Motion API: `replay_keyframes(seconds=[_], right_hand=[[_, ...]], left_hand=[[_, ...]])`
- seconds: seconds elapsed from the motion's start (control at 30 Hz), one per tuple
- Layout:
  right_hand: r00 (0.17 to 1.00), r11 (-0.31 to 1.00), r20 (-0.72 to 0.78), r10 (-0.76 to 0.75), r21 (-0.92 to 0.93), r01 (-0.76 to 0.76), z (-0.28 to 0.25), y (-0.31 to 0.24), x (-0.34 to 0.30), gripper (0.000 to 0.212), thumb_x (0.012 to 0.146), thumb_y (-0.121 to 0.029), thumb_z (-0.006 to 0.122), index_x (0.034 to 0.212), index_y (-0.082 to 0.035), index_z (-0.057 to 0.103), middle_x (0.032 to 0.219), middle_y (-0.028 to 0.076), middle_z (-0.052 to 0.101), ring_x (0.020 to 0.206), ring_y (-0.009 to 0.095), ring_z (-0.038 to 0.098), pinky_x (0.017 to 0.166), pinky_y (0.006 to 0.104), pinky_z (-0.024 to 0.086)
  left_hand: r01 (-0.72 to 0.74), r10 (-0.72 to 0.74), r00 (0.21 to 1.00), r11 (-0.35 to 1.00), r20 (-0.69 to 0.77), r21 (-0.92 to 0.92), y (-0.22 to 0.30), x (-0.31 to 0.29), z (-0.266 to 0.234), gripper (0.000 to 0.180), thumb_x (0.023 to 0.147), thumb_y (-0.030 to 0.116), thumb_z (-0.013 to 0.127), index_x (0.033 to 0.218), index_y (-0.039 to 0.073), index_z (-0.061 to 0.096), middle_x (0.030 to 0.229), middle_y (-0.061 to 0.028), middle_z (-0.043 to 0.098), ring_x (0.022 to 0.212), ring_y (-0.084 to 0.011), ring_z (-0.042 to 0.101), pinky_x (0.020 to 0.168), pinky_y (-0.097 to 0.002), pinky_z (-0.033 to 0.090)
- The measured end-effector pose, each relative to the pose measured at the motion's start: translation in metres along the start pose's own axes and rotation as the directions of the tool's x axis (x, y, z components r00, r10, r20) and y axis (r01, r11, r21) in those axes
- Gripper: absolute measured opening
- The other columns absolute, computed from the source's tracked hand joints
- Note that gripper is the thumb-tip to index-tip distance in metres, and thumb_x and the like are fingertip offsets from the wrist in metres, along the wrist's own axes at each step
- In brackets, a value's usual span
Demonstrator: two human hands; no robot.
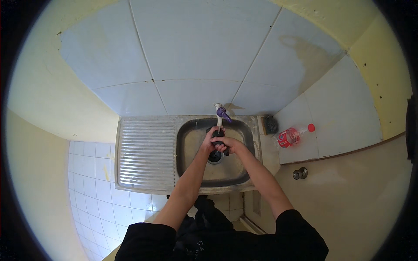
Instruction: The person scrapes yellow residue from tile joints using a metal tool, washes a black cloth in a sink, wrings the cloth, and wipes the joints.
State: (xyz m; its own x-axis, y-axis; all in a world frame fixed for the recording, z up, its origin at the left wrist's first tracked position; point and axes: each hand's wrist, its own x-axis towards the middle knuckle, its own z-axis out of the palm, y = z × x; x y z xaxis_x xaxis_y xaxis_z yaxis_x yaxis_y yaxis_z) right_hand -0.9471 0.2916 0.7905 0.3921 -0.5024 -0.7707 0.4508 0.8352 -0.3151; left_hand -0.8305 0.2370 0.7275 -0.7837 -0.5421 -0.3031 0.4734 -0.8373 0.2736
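Both hands meet over the metal sink (235,177), just under the tap's spout. A small, dark, soft-looking black item (218,135), perhaps a cloth, is bunched between them; its exact kind cannot be made out. My left hand (209,140) wraps it from the left side. From the right, my right hand (233,145) closes over its lower part, and a dark end pokes out below the fingers. The white tap (219,122) with a purple handle (224,114) stands directly above. Whether water runs is hard to tell. Below the hands lies the round drain (214,157).
Left of the basin is a ribbed metal drainboard (146,152). A dark scouring pad (270,125) sits at the right back corner. Beside it, a clear plastic bottle (292,137) with a red cap and label lies on its side. A door knob (300,173) is at right.
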Motion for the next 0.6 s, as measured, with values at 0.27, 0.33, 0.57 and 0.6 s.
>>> replay_keyframes(seconds=[0.27,0.33,0.57,0.6], right_hand=[[0.996,0.941,-0.065,-0.06,-0.335,0.035,-0.011,0.007,-0.013,0.02,0.084,-0.021,0.065,0.087,-0.003,0.061,0.068,0.003,0.055,0.048,0.007,0.048,0.041,0.0194,0.039],[0.997,0.939,-0.07,-0.017,-0.343,-0.008,0.0,0.012,-0.014,0.016,0.085,-0.019,0.064,0.089,-0.003,0.062,0.068,0.002,0.057,0.05,0.009,0.052,0.044,0.02,0.042],[0.981,0.864,-0.015,0.196,-0.47,-0.18,-0.013,0.023,0.001,0.014,0.087,-0.017,0.063,0.079,-0.006,0.058,0.063,-0.002,0.053,0.047,0.005,0.045,0.041,0.0197,0.033],[0.986,0.818,-0.063,0.153,-0.552,-0.162,-0.011,0.028,0.002,0.016,0.087,-0.018,0.063,0.078,-0.007,0.056,0.062,-0.002,0.052,0.046,0.005,0.042,0.04,0.0202,0.031]], left_hand=[[-0.202,0.204,0.979,0.977,-0.012,0.074,-0.015,-0.003,0.016,0.04,0.091,0.006,0.056,0.128,0.011,0.042,0.103,-0.011,0.059,0.088,-0.0234,0.062,0.077,-0.039,0.054],[-0.173,0.179,0.983,0.978,-0.047,0.121,-0.013,-0.005,0.003,0.036,0.092,0.009,0.057,0.126,0.011,0.044,0.101,-0.0105,0.059,0.086,-0.023,0.061,0.076,-0.038,0.054],[0.006,0.037,0.961,0.988,-0.273,0.153,-0.021,-0.008,-0.014,0.021,0.092,0.022,0.064,0.104,0.01,0.053,0.079,-0.0052,0.057,0.068,-0.019,0.058,0.063,-0.0348,0.052],[0.007,0.036,0.959,0.988,-0.28,0.151,-0.02,-0.011,-0.017,0.021,0.092,0.022,0.064,0.104,0.01,0.053,0.079,-0.0052,0.057,0.068,-0.019,0.058,0.063,-0.0348,0.052]])
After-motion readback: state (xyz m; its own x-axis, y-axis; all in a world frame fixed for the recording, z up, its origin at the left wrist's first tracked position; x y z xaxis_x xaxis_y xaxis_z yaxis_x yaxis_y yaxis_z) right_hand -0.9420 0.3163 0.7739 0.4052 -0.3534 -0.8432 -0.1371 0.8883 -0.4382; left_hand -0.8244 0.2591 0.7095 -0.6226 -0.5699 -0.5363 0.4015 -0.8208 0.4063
